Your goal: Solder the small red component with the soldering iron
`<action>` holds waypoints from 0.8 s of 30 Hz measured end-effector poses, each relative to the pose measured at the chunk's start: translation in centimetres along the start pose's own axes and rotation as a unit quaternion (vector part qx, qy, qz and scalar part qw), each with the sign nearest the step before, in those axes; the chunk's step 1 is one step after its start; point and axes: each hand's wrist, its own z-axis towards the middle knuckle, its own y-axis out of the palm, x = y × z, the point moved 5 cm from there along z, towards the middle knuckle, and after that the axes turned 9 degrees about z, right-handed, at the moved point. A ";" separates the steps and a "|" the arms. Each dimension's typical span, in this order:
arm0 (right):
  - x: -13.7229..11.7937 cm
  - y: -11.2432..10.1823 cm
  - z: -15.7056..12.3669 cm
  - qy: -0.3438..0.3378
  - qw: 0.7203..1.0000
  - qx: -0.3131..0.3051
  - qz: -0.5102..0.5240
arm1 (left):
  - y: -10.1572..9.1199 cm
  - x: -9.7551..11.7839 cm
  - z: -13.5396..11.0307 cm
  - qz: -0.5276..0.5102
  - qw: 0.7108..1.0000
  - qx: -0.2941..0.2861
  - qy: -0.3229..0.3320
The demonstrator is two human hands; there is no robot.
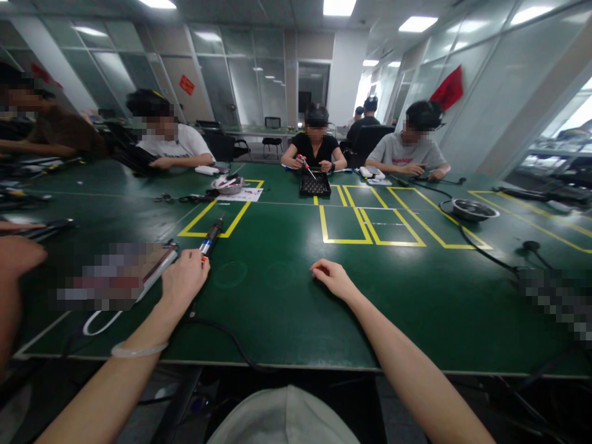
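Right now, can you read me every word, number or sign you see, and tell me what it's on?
No words or numbers can be read.
Gray shirt: red lettering, too blurred.
White shirt: dark lettering, too small.
Orange-red wall sign: faint marks, too small.
Large red wall sign: too blurred.
White paper: marks too blurred.
Tool in the left hand: no readable label.
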 end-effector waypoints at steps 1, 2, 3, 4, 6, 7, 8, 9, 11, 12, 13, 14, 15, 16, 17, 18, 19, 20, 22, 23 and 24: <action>0.0 0.0 0.0 -0.001 1.000 0.000 -0.001 | 0.0 0.0 0.0 0.002 1.000 0.001 -0.004; 0.0 0.1 0.0 -0.001 1.000 -0.001 -0.003 | 0.0 0.1 0.0 0.003 1.000 0.001 -0.007; 0.0 0.1 0.0 -0.002 1.000 -0.001 -0.003 | 0.0 0.1 0.0 0.002 1.000 0.000 -0.010; 0.0 0.1 0.0 -0.002 1.000 -0.001 -0.002 | -0.1 0.1 0.0 -0.001 1.000 -0.001 -0.012; -0.1 0.1 0.0 0.000 1.000 -0.002 0.001 | -0.1 0.0 0.0 -0.008 1.000 -0.005 -0.017; -0.2 0.0 0.0 0.001 1.000 -0.003 0.002 | -0.2 0.0 -0.1 -0.012 1.000 -0.006 -0.019; -0.2 0.0 -0.1 0.002 1.000 -0.003 0.002 | -0.2 -0.1 -0.1 -0.014 1.000 -0.005 -0.020; -0.2 0.0 -0.1 0.003 1.000 -0.003 0.001 | -0.3 -0.1 -0.2 -0.014 1.000 -0.004 -0.020; -0.3 -0.1 -0.1 0.004 1.000 -0.002 0.001 | -0.6 -0.2 -0.2 -0.010 1.000 -0.002 -0.021; -0.4 -0.1 -0.1 0.004 1.000 0.000 0.002 | -0.7 -0.3 -0.2 -0.008 1.000 -0.003 -0.023; -0.4 -0.1 -0.1 0.004 1.000 0.000 0.003 | -0.8 -0.2 -0.1 -0.006 1.000 -0.006 -0.024; -0.5 -0.1 -0.1 0.005 1.000 0.000 0.004 | -1.1 -0.1 0.0 -0.005 1.000 -0.007 -0.022; -0.5 -0.2 -0.1 0.006 1.000 0.000 0.005 | -1.4 0.2 0.1 -0.007 1.000 -0.002 -0.015; -0.5 -0.1 -0.1 0.005 1.000 0.000 0.005 | -1.8 0.6 0.3 -0.014 1.000 0.008 -0.001; -0.6 -0.1 -0.1 0.005 1.000 0.000 0.004 | -2.4 1.3 0.4 -0.024 0.999 0.023 0.021; -0.6 -0.1 -0.1 0.004 1.000 0.001 0.004 | -3.1 2.2 0.6 -0.039 0.997 0.040 0.048; -0.6 -0.1 -0.1 0.003 1.000 0.002 0.003 | -3.9 3.3 0.7 -0.058 0.994 0.054 0.078; -0.6 -0.1 -0.1 0.003 1.000 0.003 0.002 | -4.6 4.4 0.8 -0.080 0.989 0.062 0.105; -0.6 -0.2 -0.1 0.004 1.000 0.004 0.000 | -6.2 7.1 0.8 -0.128 0.979 0.054 0.152; -0.7 -0.2 -0.1 0.005 1.000 0.004 -0.001 | -6.8 8.6 0.6 -0.153 0.972 0.042 0.171; -0.7 -0.2 -0.1 0.005 1.000 0.004 -0.001 | -7.5 10.1 0.4 -0.180 0.964 0.030 0.193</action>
